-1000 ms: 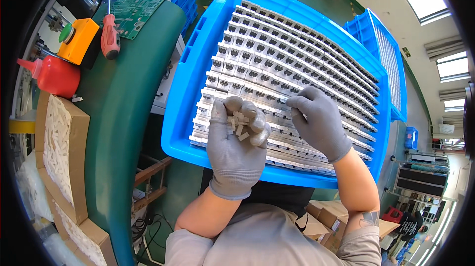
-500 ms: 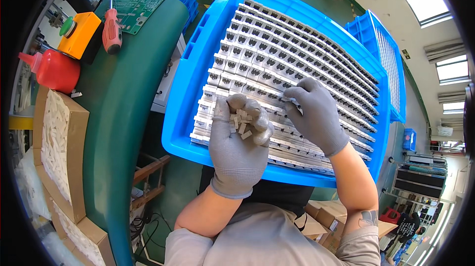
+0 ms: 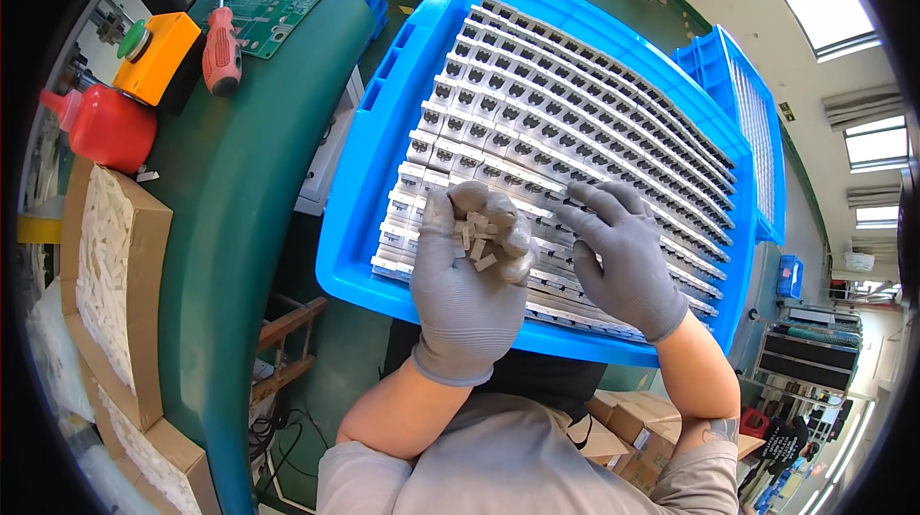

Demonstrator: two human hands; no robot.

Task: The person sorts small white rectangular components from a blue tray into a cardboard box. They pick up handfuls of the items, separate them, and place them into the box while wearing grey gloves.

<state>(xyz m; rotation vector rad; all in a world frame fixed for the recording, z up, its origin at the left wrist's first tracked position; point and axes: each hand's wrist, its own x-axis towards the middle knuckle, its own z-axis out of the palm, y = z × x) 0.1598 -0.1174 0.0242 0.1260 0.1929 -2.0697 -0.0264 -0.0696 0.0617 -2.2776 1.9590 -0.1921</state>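
Observation:
My left hand (image 3: 460, 299), in a grey knit glove, is cupped palm up around several small flat white pieces (image 3: 477, 237). It hangs over the near left part of a blue plastic crate (image 3: 343, 251). Rows of white blocks with black inserts (image 3: 522, 146) fill the crate. To its right, my gloved right hand (image 3: 628, 271) lies palm down above the same rows, its fingers stretched out and apart. Nothing shows in its fingers, though the fingertips partly hide the blocks beneath them.
A green-topped bench (image 3: 225, 228) on the left carries a red-handled screwdriver (image 3: 222, 55), a green circuit board (image 3: 278, 7), an orange button box (image 3: 161, 60) and a red bottle (image 3: 110, 127). Cardboard boxes (image 3: 144, 295) of white pieces stand beside it. Another blue crate (image 3: 714, 65) is behind.
The fingers of my right hand have gone from bent together to stretched out, and the hand has shifted slightly right and down. My left hand still cups the white pieces.

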